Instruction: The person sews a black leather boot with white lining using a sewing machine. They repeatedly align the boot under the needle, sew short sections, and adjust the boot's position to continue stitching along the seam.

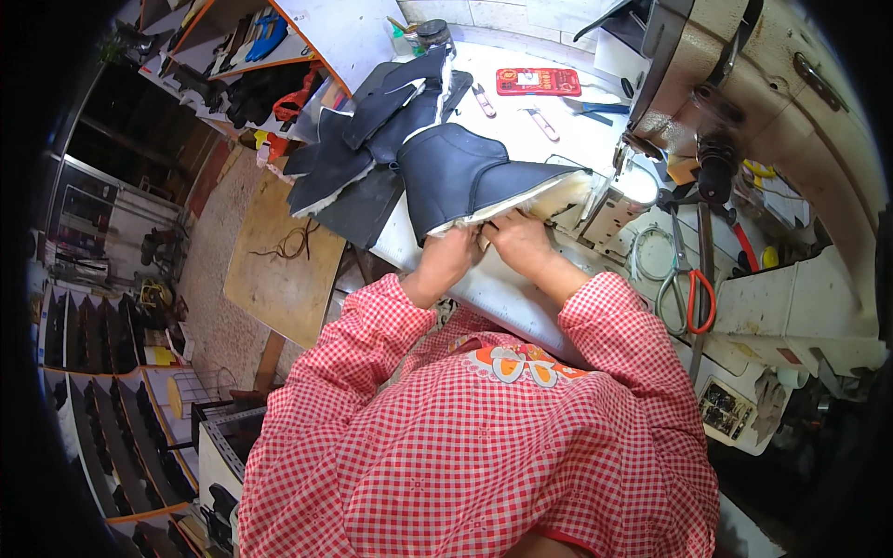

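Observation:
A dark navy boot upper (456,177) with cream fleece lining lies on its side on the white table, its pointed toe part reaching right to the sewing machine's post. Both my hands are at its near fleecy edge. My left hand (448,260) grips that edge with its fingers tucked under and partly hidden. Close beside it, my right hand (519,242) pinches the same edge, fingers bent. Farther left, more dark boot uppers (372,130) with fleece edges are piled up.
The sewing machine (744,121) stands at the right, with orange-handled scissors (686,293) below it. At the back are a red phone (538,82), two thread snips (541,125) and a dark jar (433,35). A wooden board (279,256) and shelves (112,391) are at the left.

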A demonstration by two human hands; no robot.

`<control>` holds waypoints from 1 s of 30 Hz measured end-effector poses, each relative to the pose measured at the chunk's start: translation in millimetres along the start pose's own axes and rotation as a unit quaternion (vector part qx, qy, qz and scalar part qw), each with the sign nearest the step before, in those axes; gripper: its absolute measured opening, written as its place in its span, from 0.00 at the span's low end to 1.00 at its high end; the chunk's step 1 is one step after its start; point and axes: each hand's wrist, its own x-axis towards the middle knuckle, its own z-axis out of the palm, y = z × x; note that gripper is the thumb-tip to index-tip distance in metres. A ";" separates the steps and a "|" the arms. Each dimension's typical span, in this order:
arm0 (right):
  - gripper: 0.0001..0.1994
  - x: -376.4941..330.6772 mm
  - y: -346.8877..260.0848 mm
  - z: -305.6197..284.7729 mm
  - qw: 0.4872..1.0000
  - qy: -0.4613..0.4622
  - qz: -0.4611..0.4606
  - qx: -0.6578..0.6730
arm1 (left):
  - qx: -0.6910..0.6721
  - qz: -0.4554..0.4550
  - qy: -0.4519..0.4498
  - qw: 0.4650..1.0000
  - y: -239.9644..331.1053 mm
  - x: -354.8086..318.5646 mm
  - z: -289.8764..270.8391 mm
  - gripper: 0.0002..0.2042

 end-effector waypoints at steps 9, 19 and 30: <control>0.07 1.5 -2.9 4.9 0.997 0.017 0.044 0.062 | -0.018 -0.013 0.005 1.000 8.5 4.0 -4.8 0.11; 0.07 0.6 0.6 9.3 0.995 0.028 0.062 0.075 | 0.002 -0.027 0.058 0.998 14.2 -3.8 4.8 0.09; 0.19 10.9 11.0 -40.2 0.995 -0.072 0.070 0.025 | 0.134 0.076 -0.036 0.987 0.2 12.0 -29.7 0.04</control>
